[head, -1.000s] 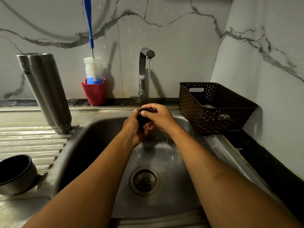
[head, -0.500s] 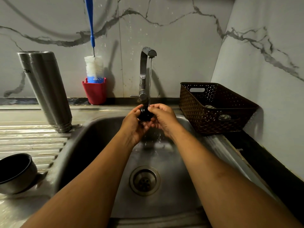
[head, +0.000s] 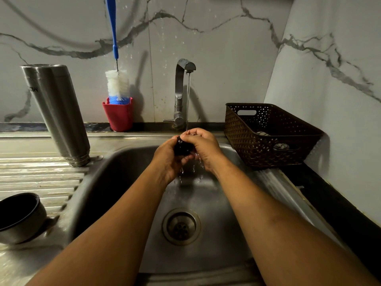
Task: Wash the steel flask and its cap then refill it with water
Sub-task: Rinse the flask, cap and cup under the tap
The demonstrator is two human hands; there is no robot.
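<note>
Flask (head: 55, 112): steel, uncapped, standing with its narrow ringed end down on the ribbed drainboard (head: 31, 176) at the left of the sink (head: 123, 172). Its lettering reads upside down. It is well apart from both hands.

Bowl (head: 18, 217): dark inside, steel outside, resting on the near left corner of the drainboard, closer to the camera than the flask.

Bottle brush (head: 117, 83): blue handle, white bristles, standing head-down in a red cup (head: 118, 116) against the marble wall, between the flask and the tap (head: 181, 89).

Tap: running. A thin stream of water (head: 188, 100) falls straight down and lands where the hands meet.

Left hand (head: 167, 159): held over the basin, fingers curled around the cap (head: 182, 147) from the left and from below.

Cap: small, dark and wet, held between the two hands directly under the stream. Only part of it shows; the rest is covered by fingers.

Right hand (head: 203, 148): fingers curled over the top and right side of the cap, clamped on it. Water drips from both hands into the basin.

Drain (head: 181, 226): round steel strainer in the basin floor, nearer the camera than the hands.

Basket (head: 268, 137): brown, perforated, on the counter to the right of the sink, against the side wall. It holds a few small items that cannot be identified.
</note>
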